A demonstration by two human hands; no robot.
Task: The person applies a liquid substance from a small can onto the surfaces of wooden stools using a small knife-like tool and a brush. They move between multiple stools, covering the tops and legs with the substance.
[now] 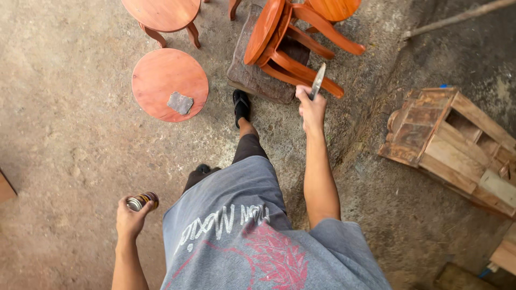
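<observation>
Looking down from the head camera, the person stands on a rough dirt-and-concrete floor (64, 134) with both arms out, each hand busy. The left hand (129, 217) is closed around a small tin (143, 201), held low at the hip and tipped on its side so the metal top points outward; the fingers wrap it fully, a carrying grip rather than a pouring one, as far as I can judge. The right hand (312, 110) reaches forward with its fist closed on the handle of a flat-bladed tool (317, 81), probably a putty knife or scraper, blade pointing up and away from the body toward the tipped stool (290, 51). That stool lies on its side across a dark stone slab (258, 80), seat edge-on and legs sticking out to the right, which puts its underside and joints within reach of the blade. Just left of it an upright round stool (170, 84) serves as a small table: a grey square of sandpaper (180, 102) rests on its seat. A third stool (161, 13) stands beyond. Well off to the right lies a weathered wooden crate (451, 142), apart from both hands.
</observation>
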